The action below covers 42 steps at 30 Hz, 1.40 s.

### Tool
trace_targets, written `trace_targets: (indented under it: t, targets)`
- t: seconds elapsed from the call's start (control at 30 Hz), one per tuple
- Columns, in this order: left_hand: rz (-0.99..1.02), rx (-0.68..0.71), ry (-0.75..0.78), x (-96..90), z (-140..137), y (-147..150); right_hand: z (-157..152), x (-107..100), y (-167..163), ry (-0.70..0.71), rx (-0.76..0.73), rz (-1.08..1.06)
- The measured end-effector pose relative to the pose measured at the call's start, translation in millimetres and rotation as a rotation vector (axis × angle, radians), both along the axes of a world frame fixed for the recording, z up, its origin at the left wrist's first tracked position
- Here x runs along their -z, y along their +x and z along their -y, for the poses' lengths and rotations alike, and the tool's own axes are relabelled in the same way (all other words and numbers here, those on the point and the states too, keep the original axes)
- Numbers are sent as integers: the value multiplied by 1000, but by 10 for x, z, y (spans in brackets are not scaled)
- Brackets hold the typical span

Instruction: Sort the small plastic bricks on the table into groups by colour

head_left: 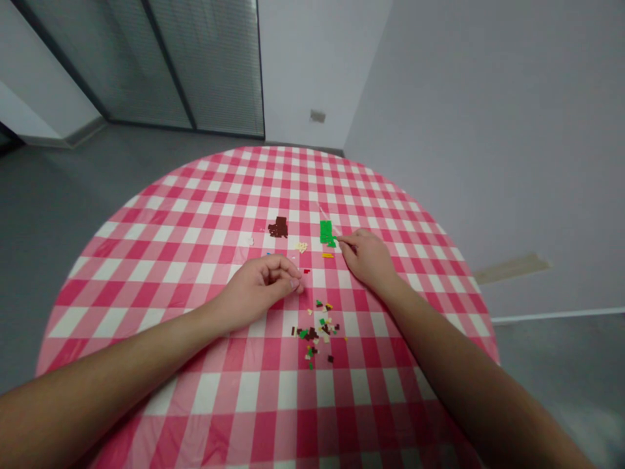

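Note:
My right hand (367,259) reaches to the edge of a group of small green building bricks (326,231). Its index fingertip and thumb are close together at the bricks' lower right corner; whether a piece is between them is too small to tell. My left hand (266,286) hovers over or rests on the cloth, fingers curled and thumb near the fingertips, and anything in it is hidden. Just beyond its fingertips lie small red bricks (306,271). A loose pile of mixed small bricks (315,333), brown, green, cream and yellow, lies nearer to me.
Dark brown bricks (278,227) form a group at the back left. Cream bricks (301,247), yellow bricks (327,255), white pieces (250,241) and a partly covered blue piece (269,254) lie nearby. A red-and-white checked cloth (219,404) covers the round table; a wall (488,130) stands at right.

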State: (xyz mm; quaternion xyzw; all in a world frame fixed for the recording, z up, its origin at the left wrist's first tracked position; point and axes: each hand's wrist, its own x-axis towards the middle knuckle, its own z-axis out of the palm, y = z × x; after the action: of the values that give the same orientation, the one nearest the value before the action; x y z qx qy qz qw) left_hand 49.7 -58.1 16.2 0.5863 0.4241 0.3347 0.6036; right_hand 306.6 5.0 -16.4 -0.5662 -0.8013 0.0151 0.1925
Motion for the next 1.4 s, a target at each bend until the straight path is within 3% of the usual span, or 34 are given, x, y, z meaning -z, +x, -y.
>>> trace_targets:
  t: [0.3, 0.47, 0.53, 0.67, 0.83, 1.4]
  targets:
    - [-100, 28, 51, 14, -3, -23, -8, 10, -1, -10, 3, -11]
    - [-296, 198, 296, 18, 17, -42, 55, -93, -26, 31, -8, -133]
    - [-346, 310, 428, 7, 28, -37, 131, -178, -62, -10, -124, -210]
    - [-402, 447, 569, -7, 39, -21, 303, -338, -156, -292, -527, -204]
    - [-421, 464, 562, -10, 38, -14, 384, -389, -214, -454, -708, -117]
    - [-402, 361, 529, -4, 36, -22, 411, -409, -264, -556, -715, -133]
